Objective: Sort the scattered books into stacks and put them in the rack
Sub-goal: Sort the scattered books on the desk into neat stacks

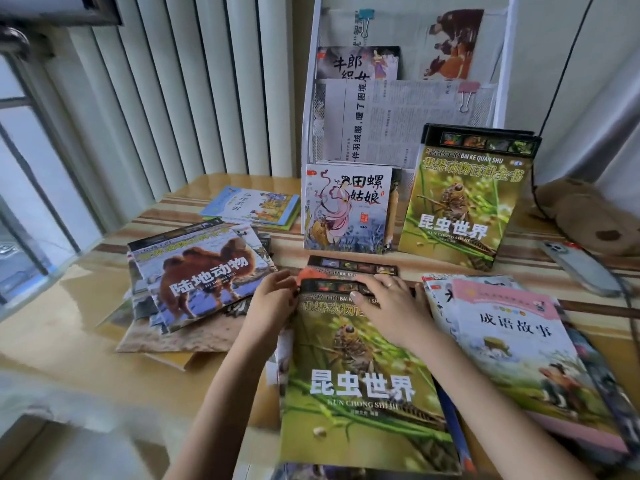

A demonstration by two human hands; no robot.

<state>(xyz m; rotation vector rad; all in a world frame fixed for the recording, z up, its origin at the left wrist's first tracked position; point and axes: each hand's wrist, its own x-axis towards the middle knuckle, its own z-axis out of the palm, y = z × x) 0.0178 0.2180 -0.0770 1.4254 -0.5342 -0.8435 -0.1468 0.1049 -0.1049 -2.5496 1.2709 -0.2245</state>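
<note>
1. The green insect book (360,386) lies face up on top of a pile at the near edge of the desk (86,299), between the two forearms.
2. The left hand (273,296) grips the book's top left corner, fingers curled round the edge. The right hand (388,303) lies flat across the top of the cover, fingers nearly straight, pressing and holding nothing.
3. Other covers stick out from under the far end of this pile, so the step in hand looks like squaring the stack. To do it well, keep the flat hand pressing down while the other hand nudges the edges flush, then lift the pile as one block.
4. A loose heap topped by the camel book (204,282) sits to the left. A pile topped by the pink-banded storybook (516,344) sits to the right, just beside the insect pile.
5. At the far edge stands the rack (408,109), with newspapers clipped in its pockets. A second insect book (464,199) and a white storybook (346,209) stand against its foot; whether they sit in its lowest pocket I cannot tell.
6. A blue book (252,206) lies flat left of the rack, and a phone (581,268) lies at the right edge.
</note>
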